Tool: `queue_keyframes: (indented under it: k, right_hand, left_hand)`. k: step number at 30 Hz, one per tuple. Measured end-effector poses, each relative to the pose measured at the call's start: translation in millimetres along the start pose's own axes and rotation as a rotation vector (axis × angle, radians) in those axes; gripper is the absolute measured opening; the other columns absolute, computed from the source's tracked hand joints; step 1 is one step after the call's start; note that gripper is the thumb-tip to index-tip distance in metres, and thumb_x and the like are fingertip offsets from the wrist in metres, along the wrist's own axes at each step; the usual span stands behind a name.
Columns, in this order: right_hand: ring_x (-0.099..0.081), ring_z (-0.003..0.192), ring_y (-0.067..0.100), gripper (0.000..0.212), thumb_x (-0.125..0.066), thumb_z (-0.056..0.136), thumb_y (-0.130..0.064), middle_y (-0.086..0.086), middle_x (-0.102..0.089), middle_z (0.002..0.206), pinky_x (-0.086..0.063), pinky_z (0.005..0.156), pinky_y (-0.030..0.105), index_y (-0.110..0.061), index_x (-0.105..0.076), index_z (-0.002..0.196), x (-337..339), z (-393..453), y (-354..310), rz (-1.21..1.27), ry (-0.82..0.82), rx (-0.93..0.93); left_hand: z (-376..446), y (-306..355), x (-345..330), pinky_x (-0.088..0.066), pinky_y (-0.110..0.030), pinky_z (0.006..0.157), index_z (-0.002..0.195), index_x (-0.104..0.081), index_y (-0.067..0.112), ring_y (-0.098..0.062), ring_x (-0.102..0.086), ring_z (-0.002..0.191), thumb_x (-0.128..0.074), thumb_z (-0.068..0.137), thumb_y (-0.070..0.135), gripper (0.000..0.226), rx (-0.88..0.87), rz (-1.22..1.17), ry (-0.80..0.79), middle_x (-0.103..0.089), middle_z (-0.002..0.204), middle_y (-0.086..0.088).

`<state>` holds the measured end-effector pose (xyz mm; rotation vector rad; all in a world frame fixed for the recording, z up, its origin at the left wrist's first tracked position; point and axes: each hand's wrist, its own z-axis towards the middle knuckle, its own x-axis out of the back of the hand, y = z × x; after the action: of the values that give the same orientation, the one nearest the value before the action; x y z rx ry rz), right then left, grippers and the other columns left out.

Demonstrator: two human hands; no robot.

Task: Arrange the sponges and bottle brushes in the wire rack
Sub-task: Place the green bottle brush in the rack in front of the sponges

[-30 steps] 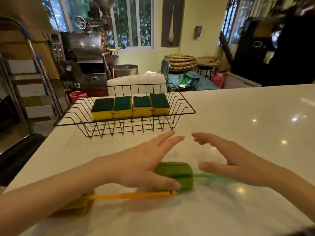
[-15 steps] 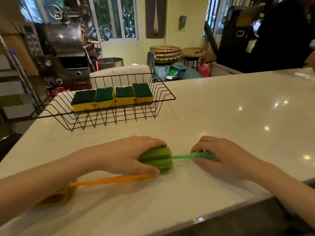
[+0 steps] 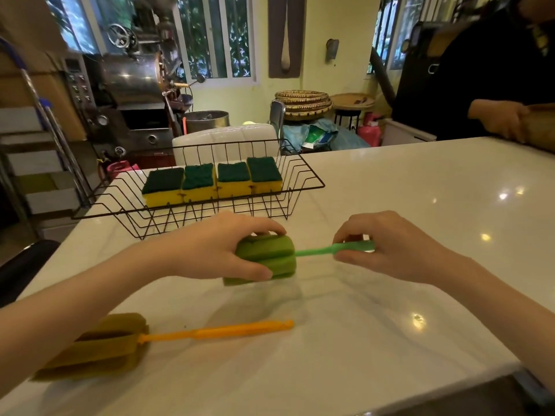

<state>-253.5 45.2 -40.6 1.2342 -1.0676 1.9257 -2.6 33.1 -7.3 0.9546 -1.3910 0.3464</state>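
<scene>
On the white surface point(image 3: 390, 205), the wire rack point(image 3: 300, 187) at far left already held four sponges point(image 3: 210, 183). My left hand point(image 3: 210, 250) and right hand point(image 3: 396, 244) gripped the green bottle brush point(image 3: 270, 256), lifting it; racking came next, I judged. Nearer lay the orange brush point(image 3: 216, 331).

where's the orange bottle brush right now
In the head view, the orange plastic-handled bottle brush with the tan sponge head lies flat on the white countertop at lower left, nearer the person than both hands, untouched, under the left forearm.
</scene>
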Motion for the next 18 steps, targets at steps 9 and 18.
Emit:
queue_keyframes:
  k: [9,18]
  right_hand:
    - [-0.057,0.075,0.014,0.019,-0.065,0.078,-0.035,-0.006,-0.065,0.084,-0.051,0.068,0.035,-0.024,-0.067,0.093,8.4,77.9,-32.8,-0.015,0.086,0.138]
    - [-0.056,0.079,0.011,0.022,-0.064,0.08,-0.03,-0.008,-0.063,0.086,-0.048,0.07,0.027,-0.022,-0.069,0.099,5.6,155.0,-53.0,0.049,0.173,0.179]
  left_hand:
    - [-27.2,-44.6,48.6,-0.046,-0.015,0.077,0.112,-0.045,0.045,0.0,-0.05,0.098,-0.071,0.069,0.036,0.051,0.082,-0.047,0.293,-0.049,0.105,0.025]
    - [-36.8,-93.7,83.0,-0.046,-0.014,0.072,0.106,-0.054,0.04,-0.002,-0.055,0.095,-0.074,0.061,0.03,0.05,0.161,-0.176,0.566,-0.055,0.102,0.022]
